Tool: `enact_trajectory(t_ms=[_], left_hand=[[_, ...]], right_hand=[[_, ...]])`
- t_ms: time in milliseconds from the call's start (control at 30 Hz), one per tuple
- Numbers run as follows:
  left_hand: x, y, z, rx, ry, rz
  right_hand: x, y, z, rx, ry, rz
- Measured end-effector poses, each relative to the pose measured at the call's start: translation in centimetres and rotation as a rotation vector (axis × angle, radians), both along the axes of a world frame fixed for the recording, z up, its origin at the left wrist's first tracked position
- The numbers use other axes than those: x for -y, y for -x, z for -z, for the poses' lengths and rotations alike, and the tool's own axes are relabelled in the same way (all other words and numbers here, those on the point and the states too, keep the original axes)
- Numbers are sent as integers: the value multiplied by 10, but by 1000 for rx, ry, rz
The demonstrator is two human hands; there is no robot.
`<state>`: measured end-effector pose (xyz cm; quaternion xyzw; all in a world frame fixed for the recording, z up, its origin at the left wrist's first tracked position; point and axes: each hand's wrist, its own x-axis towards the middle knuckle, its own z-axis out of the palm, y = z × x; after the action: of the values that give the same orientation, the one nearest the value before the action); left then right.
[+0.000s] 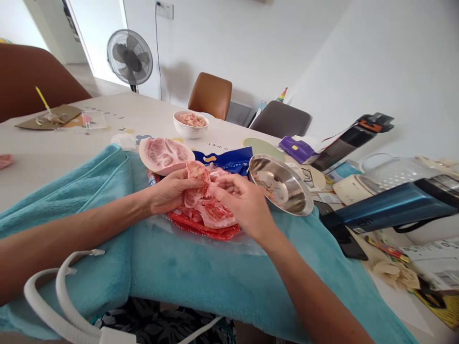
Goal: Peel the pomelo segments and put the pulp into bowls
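A red-fleshed pomelo segment (196, 174) is gripped in my left hand (172, 190), thumb across its front. Against the segment's right side, my right hand (244, 198) has its fingers closed in a pinch on the torn flesh; the fingertips are partly hidden. Under both hands lies a heap of torn pink membrane and peel (211, 215) on a red and blue plastic bag (225, 233). A hollow half of thick pomelo rind (167, 155) rests just behind my left hand. Right of my right hand, a tilted steel bowl (281, 184) holds a few bits of pulp.
A white bowl (190, 126) full of peeled pulp stands farther back. A teal towel (201, 272) covers the near table edge. On the right are a blue bottle (398, 203), a dark bottle (353, 138), a phone (340, 231) and a purple pack (297, 149). White cables (64, 306) hang at lower left.
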<state>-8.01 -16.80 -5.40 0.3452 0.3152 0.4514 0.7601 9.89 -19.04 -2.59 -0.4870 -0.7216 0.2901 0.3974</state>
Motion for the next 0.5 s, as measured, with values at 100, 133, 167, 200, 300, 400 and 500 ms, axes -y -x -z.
enact_trajectory(t_ms=[100, 133, 167, 200, 300, 400, 500], left_hand=[[-1, 1, 2, 12, -37, -15], [-1, 1, 2, 15, -39, -16], [-1, 1, 2, 16, -35, -14], [-2, 1, 2, 18, -30, -12], [-3, 1, 4, 25, -22, -3], [-4, 1, 7, 29, -40, -5], [-4, 1, 9, 1, -68, -6]], right_hand=[[-7, 15, 15, -38, 75, -62], [-10, 16, 19, -70, 92, -75], [-12, 16, 21, -116, 112, -89], [-14, 15, 23, -163, 133, -104], [-14, 14, 25, -162, 109, -90], [-11, 17, 26, 31, -30, 26], [-9, 24, 29, 107, -117, 132]])
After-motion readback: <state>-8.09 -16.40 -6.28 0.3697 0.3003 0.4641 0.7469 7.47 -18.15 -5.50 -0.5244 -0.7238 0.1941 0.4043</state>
